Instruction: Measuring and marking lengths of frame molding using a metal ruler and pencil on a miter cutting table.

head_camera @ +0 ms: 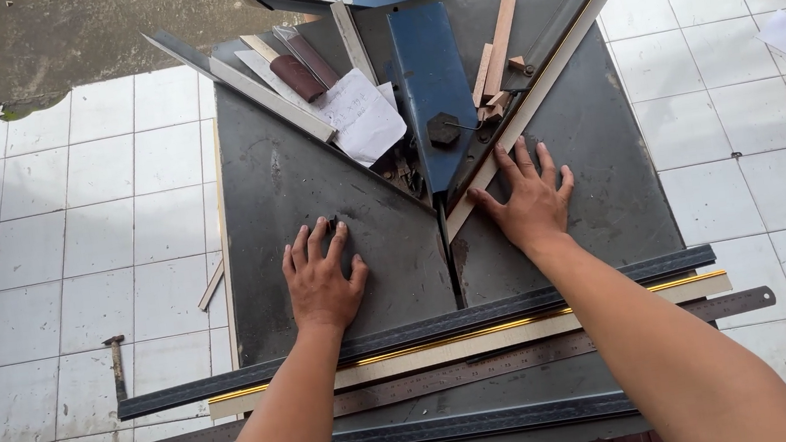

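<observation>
We see a long strip of moulding [536, 83], dark on one face with a pale face and a thin gold line, lying at a slant against the right fence of a mitre saw bench [606, 165]. Its cut lower end sits near the saw slot [447, 254] in the middle of the bench. The right hand [532, 199] lies flat beside that end, fingers spread and fingertips touching the strip's edge; its grip is open, pressing rather than clasping. The left hand [320, 275] rests flat on the bare dark metal left of the slot, fingers spread, grip open and holding nothing.

The bench top is scuffed grey steel, with two fences meeting in a V. A blue metal guard [431, 86] runs up from the point of the V. By the left fence [246, 84] lie a sheet of white paper [365, 114] and a maroon strip [300, 74].

Nearer to us, across the front edge, lie more long strips of moulding [429, 351] and a steel ruler [723, 305]. A hammer [117, 365] lies on the white tiled floor [66, 241] to the left.
</observation>
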